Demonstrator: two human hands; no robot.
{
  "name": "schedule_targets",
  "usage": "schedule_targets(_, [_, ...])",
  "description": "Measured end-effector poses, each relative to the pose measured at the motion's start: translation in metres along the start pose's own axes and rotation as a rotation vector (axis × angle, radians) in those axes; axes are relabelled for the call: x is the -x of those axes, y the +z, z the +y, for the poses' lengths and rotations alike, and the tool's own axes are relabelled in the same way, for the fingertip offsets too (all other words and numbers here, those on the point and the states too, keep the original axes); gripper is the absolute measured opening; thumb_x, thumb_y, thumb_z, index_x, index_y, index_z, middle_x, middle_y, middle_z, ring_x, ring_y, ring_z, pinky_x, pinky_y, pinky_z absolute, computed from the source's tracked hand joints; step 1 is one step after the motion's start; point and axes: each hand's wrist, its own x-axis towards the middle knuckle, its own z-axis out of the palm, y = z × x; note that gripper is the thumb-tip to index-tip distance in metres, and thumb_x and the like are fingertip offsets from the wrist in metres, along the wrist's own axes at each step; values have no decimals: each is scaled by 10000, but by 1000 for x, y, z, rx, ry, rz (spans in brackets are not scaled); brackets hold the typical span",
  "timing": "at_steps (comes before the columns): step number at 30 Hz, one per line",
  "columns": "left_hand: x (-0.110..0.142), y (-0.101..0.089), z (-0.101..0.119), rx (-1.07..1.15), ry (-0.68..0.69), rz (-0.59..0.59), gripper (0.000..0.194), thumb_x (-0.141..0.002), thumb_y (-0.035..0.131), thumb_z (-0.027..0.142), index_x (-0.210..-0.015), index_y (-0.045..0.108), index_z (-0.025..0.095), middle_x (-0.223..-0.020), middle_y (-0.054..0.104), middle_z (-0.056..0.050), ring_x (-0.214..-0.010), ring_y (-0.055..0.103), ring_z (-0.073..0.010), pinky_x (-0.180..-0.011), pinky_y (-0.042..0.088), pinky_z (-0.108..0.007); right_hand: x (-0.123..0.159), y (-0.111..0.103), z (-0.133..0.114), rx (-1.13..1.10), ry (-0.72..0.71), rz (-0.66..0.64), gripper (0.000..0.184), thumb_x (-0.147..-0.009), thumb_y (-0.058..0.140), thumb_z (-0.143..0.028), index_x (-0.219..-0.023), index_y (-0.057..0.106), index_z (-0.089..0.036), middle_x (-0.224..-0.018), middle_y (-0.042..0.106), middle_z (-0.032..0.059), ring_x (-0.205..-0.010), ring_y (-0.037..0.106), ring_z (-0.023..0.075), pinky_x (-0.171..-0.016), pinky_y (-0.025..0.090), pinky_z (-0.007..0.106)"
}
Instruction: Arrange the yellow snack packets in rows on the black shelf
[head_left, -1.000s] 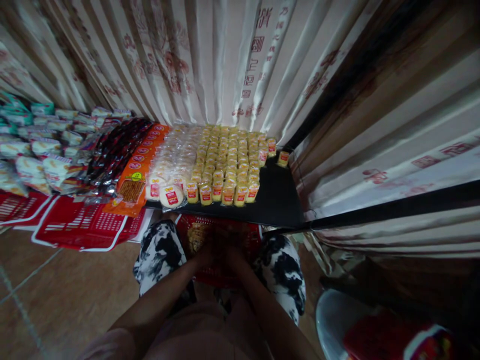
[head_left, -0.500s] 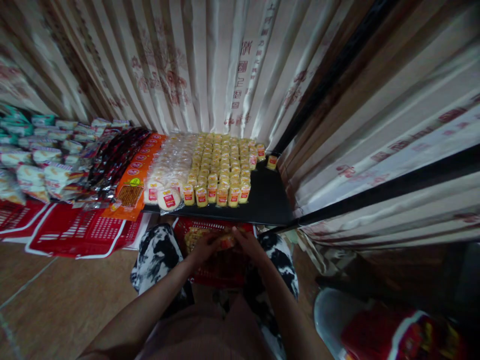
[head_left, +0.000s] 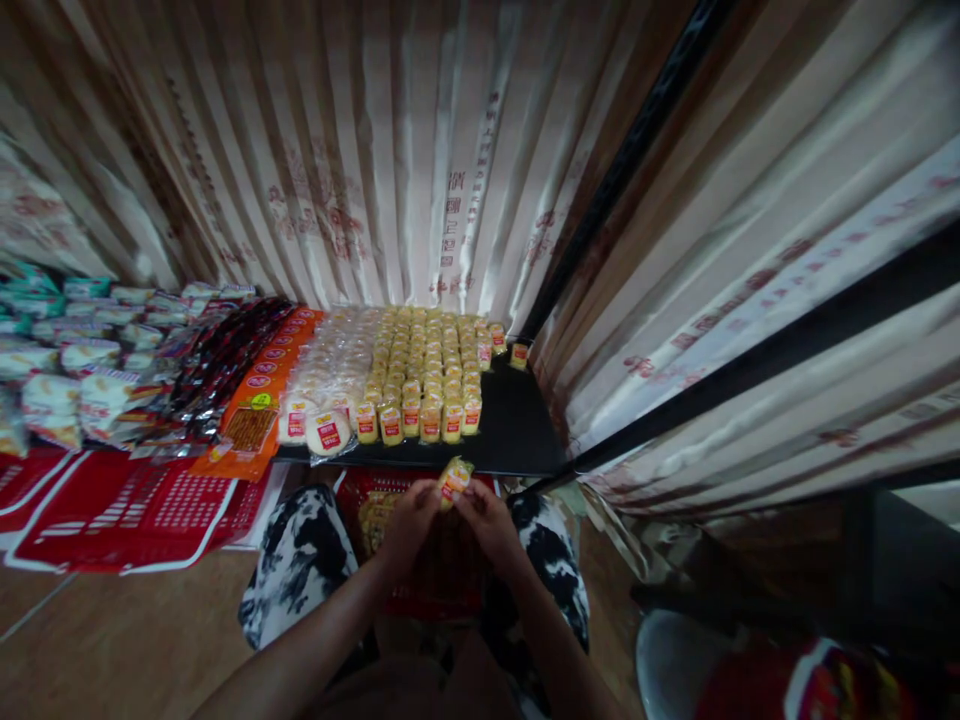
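Note:
Between my two hands is a small yellow wrapped snack pack (head_left: 454,483) with a red label, held above a red basket (head_left: 442,600) between my knees. My left hand (head_left: 412,520) pinches its left side, and my right hand (head_left: 486,520) grips its lower right. More yellow packs (head_left: 386,515) lie in the basket, left of my hands. On the black shelf (head_left: 517,430) just beyond, rows of the same yellow packs (head_left: 429,415) stand upright with red labels facing me. Two more stand apart near the back right corner, one of them a lone pack (head_left: 519,355).
Left of the rows lie white round packs (head_left: 328,430), an orange bag (head_left: 251,425), dark packets (head_left: 217,360) and white snack bags (head_left: 105,400). Red baskets (head_left: 135,510) sit below them. A pleated curtain (head_left: 390,150) and black posts (head_left: 622,180) border the shelf.
Both hands have lifted the yellow snack pack up from the basket toward the shelf's front edge, turning its label into sight. The camera view has tilted upward and shifted right.

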Motion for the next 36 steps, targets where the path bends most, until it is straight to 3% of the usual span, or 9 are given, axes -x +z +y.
schedule_targets(4, [-6,3,4,111,-4,-15,211,-847,457,267,-971,606,181,-967,702,-51,-875,651,-160,-794,516,-280,-3,-4,-3,97,-72,30,318,-764,593,-450,-969,607,-207,-891,698,57,-835,662,220,-783,532,356])
schedule_targets(10, [-19,6,-2,-114,214,204,225,-805,483,196,-978,624,163,-982,637,-81,-907,613,-173,-867,491,-339,-16,-4,-12,366,-203,161,278,-756,567,-317,-988,651,-189,-822,645,41,-738,618,180,-681,530,297])
schedule_targets(19, [-37,-8,-1,-221,213,403,193,-800,509,206,-955,618,175,-925,625,-63,-821,599,-184,-806,502,-356,-45,23,-28,544,-319,150,260,-792,525,-271,-996,664,-189,-817,641,37,-685,599,161,-646,514,277])
schedule_targets(23, [-39,-11,-1,-162,206,443,269,-815,466,193,-1057,571,140,-985,588,-93,-741,596,-152,-723,516,-300,-55,34,-26,575,-348,161,286,-796,529,-262,-1044,649,-186,-924,669,67,-778,621,179,-717,522,297])
schedule_targets(36, [-27,-15,-12,-143,293,464,363,-807,392,95,-1154,480,152,-1106,543,-116,-934,589,-173,-867,502,-369,-68,56,-24,629,-349,241,268,-839,506,-296,-1057,576,-156,-890,670,75,-803,623,187,-767,502,312])
